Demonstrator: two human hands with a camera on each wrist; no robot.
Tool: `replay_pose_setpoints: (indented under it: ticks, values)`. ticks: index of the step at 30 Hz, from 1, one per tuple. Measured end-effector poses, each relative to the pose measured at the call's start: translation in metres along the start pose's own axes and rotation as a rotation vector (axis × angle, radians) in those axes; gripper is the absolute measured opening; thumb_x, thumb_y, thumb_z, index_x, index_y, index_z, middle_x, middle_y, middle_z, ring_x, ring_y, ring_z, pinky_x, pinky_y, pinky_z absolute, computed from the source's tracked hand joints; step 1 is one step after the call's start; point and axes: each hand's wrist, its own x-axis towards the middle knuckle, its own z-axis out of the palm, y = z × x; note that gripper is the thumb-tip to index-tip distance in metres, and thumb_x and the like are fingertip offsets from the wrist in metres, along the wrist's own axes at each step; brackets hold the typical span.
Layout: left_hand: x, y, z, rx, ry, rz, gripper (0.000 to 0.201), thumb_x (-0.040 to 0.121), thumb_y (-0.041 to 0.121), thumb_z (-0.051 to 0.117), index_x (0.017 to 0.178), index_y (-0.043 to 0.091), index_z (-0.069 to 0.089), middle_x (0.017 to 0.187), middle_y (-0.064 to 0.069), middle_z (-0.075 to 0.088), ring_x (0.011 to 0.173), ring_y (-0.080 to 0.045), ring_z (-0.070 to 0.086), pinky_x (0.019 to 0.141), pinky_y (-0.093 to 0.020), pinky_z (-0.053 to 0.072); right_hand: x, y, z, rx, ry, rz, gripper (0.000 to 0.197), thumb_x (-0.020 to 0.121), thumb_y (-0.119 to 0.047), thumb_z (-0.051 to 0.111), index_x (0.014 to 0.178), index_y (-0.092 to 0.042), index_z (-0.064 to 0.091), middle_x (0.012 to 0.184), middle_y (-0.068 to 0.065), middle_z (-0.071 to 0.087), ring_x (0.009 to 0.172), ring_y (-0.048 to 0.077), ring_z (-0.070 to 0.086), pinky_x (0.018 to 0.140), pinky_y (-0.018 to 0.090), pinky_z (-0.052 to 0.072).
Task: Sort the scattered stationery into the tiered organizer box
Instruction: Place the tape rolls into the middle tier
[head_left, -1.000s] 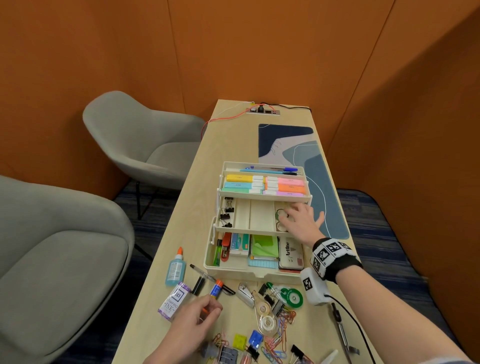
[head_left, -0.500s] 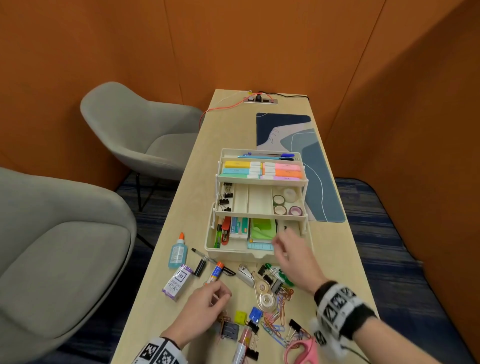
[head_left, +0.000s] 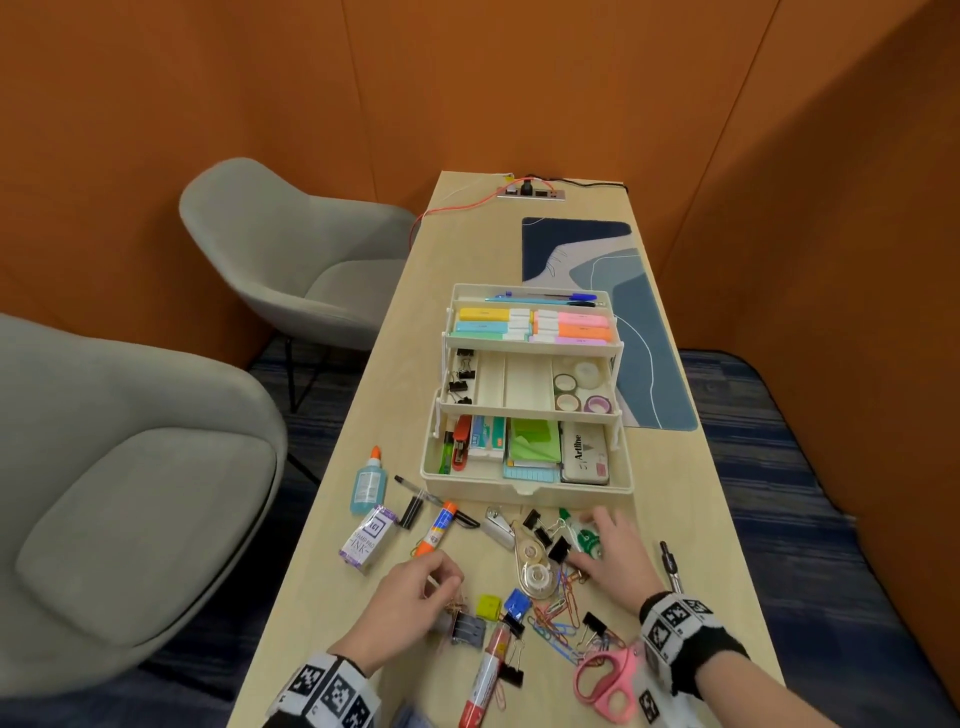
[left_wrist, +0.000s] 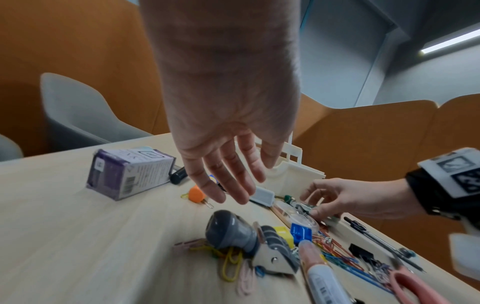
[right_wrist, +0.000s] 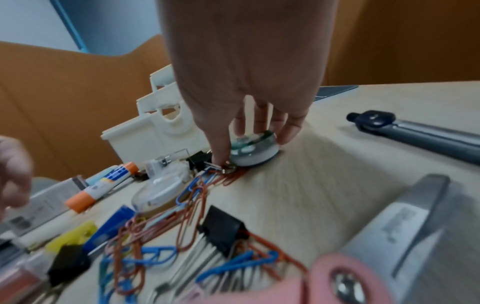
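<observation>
Orange walls frame our pale wooden desk (head_left: 691, 525), where our right hand (head_left: 613, 558) curls fingers round the green-and-white correction tape dispenser (right_wrist: 253, 152) while our left hand (left_wrist: 228, 168) hovers loose-fingered, holding nothing.

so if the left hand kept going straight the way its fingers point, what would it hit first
Probably the orange-capped glue stick, just beyond the left hand and its fingertips; the organizer box lies farther on. Depth is uncertain.

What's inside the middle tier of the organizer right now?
The middle tier holds black binder clips at its left end and tape rolls at its right; the sections between look empty. Its back edge is hidden under the top tier.
</observation>
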Motion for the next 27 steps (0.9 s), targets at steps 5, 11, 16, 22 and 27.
replay_pose_setpoints:
  ticks: [5, 11, 16, 22, 27]
  values:
    - [0.006, 0.002, 0.003, 0.107, 0.037, 0.003, 0.008, 0.093, 0.026, 0.055, 0.087, 0.029, 0.059, 0.086, 0.014, 0.062, 0.072, 0.000, 0.057, 0.067, -0.015, 0.046, -0.010, -0.003, -0.015, 0.041, -0.020, 0.010, 0.034, 0.084, -0.031, 0.064, 0.112, -0.028, 0.045, 0.110, -0.009, 0.047, 0.103, 0.009, 0.049, 0.090, 0.024, 0.043]
    - [0.029, 0.030, 0.041, 0.406, -0.053, 0.192, 0.030, 0.094, 0.027, 0.050, 0.123, 0.024, 0.048, 0.118, 0.007, 0.047, 0.097, -0.004, 0.049, 0.082, -0.017, 0.046, -0.035, -0.011, -0.029, 0.205, 0.009, 0.097, 0.029, 0.085, -0.023, 0.062, 0.110, -0.023, 0.046, 0.103, -0.003, 0.053, 0.096, 0.012, 0.051, 0.074, 0.024, 0.039]
    - [0.055, 0.058, 0.071, 0.631, -0.091, 0.189, 0.043, 0.092, 0.036, 0.055, 0.128, 0.019, 0.038, 0.128, -0.010, 0.035, 0.097, -0.024, 0.054, 0.074, -0.032, 0.052, -0.051, -0.004, -0.033, 0.243, 0.002, 0.109, 0.032, 0.085, -0.020, 0.060, 0.112, -0.024, 0.045, 0.107, -0.002, 0.051, 0.098, 0.011, 0.051, 0.079, 0.026, 0.042]
    - [0.067, 0.062, 0.086, 0.658, -0.099, 0.109, 0.049, 0.085, 0.030, 0.064, 0.126, 0.015, 0.040, 0.131, -0.012, 0.030, 0.097, -0.029, 0.053, 0.076, -0.039, 0.055, -0.065, 0.014, -0.044, 0.314, 0.065, 0.171, 0.034, 0.084, -0.014, 0.061, 0.114, -0.024, 0.045, 0.099, -0.002, 0.051, 0.094, 0.014, 0.052, 0.079, 0.028, 0.043]
    - [0.067, 0.061, 0.076, 0.481, -0.107, 0.089, 0.051, 0.080, 0.029, 0.063, 0.125, 0.019, 0.041, 0.132, -0.007, 0.026, 0.100, -0.026, 0.051, 0.079, -0.035, 0.054, -0.064, 0.029, -0.052, 0.411, 0.118, 0.251, 0.035, 0.086, -0.013, 0.058, 0.116, -0.022, 0.044, 0.104, 0.002, 0.049, 0.093, 0.018, 0.052, 0.069, 0.026, 0.044]
